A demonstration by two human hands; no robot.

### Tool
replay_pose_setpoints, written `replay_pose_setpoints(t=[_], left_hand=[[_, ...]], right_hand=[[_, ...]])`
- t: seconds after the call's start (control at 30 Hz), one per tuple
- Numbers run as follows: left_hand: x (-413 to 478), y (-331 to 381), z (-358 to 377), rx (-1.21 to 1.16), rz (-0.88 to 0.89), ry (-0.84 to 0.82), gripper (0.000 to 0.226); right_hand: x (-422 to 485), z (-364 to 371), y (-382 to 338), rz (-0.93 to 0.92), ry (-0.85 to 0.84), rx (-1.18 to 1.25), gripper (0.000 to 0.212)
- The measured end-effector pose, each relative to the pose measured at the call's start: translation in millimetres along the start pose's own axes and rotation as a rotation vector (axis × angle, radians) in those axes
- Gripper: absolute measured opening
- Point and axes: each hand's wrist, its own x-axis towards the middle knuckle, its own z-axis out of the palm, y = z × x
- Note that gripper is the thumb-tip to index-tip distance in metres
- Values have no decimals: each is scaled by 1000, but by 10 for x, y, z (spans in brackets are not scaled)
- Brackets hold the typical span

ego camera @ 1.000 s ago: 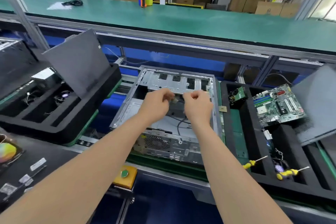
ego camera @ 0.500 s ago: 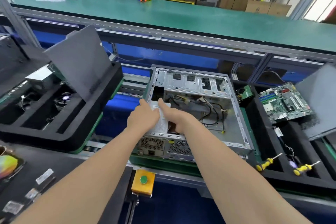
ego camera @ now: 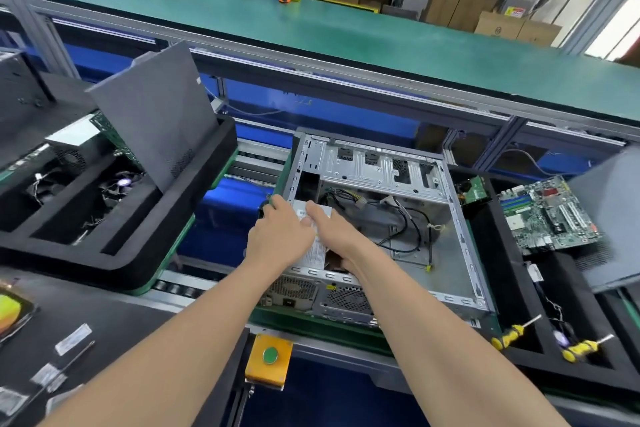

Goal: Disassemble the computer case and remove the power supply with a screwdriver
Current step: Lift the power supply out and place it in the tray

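Note:
The open metal computer case (ego camera: pixel 464 253) lies on its side on the conveyor in front of me. The power supply (ego camera: pixel 317 251), a grey box with a white label, sits in the case's near-left corner, its fan grille (ego camera: pixel 294 291) facing me. My left hand (ego camera: pixel 280 239) rests flat on its top, fingers reaching to the left case wall. My right hand (ego camera: pixel 336 236) holds its right side, one digit on top and the others hidden down the side. Two yellow-handled screwdrivers (ego camera: pixel 512 333) (ego camera: pixel 581 345) lie in the right foam tray (ego camera: pixel 519 291), out of my hands.
Loose black cables (ego camera: pixel 408 218) lie on the case floor. A green motherboard (ego camera: pixel 547 215) rests in the right tray. A black foam tray (ego camera: pixel 138 253) with a grey side panel (ego camera: pixel 159 114) stands on the left. An orange box with a green button (ego camera: pixel 268 357) sits at the near edge.
A second ago both hands were together over the middle of the case at the cables. They have come back to the near-left corner and settled on the power supply.

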Motion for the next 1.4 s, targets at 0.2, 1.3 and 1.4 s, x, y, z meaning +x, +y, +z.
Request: replay_pose_setpoints(t=[0.2, 1.3, 1.4], left_hand=[[-5, 11, 17, 13, -14, 26, 52], [30, 2, 5, -107, -122, 1, 69], [45, -2, -8, -89, -114, 1, 70]], right_hand=[[19, 6, 3, -13, 42, -35, 98], [-26, -32, -65, 208, -175, 52, 138], [41, -12, -16, 168, -121, 26, 130]])
